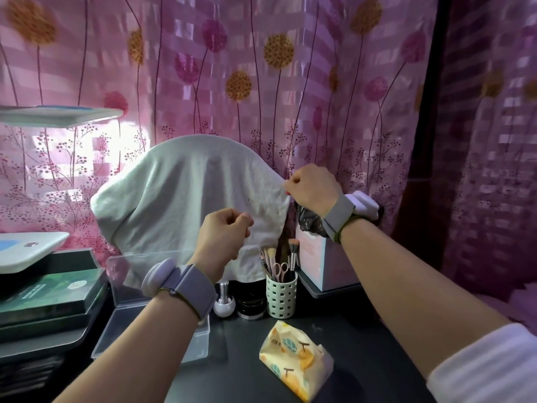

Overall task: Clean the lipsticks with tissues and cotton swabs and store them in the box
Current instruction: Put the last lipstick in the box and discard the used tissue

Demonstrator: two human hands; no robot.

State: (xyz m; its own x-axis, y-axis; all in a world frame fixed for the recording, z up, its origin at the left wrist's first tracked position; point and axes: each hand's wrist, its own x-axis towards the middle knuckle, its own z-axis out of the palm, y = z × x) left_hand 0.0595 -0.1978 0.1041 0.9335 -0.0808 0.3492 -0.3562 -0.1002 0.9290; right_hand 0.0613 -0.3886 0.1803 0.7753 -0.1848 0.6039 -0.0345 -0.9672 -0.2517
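Observation:
A white cloth [180,193] is draped over a rounded upright object at the back of the dark table [250,367]. My right hand [312,186] pinches the cloth's right edge, raised high. Lower down, my left hand [223,237] pinches the cloth's front with curled fingers. A clear plastic box [122,324] stands with its lid up at the left, partly behind my left forearm. A yellow patterned tissue pack [293,359] lies on the table in front. No lipstick shows.
A pale green holder [281,298] with brushes and scissors stands by a silver bottle [224,303] and a black jar [251,306]. A white box with a black bag [322,257] sits at the right. Stacked dark boxes [49,298] and a white lamp fill the left.

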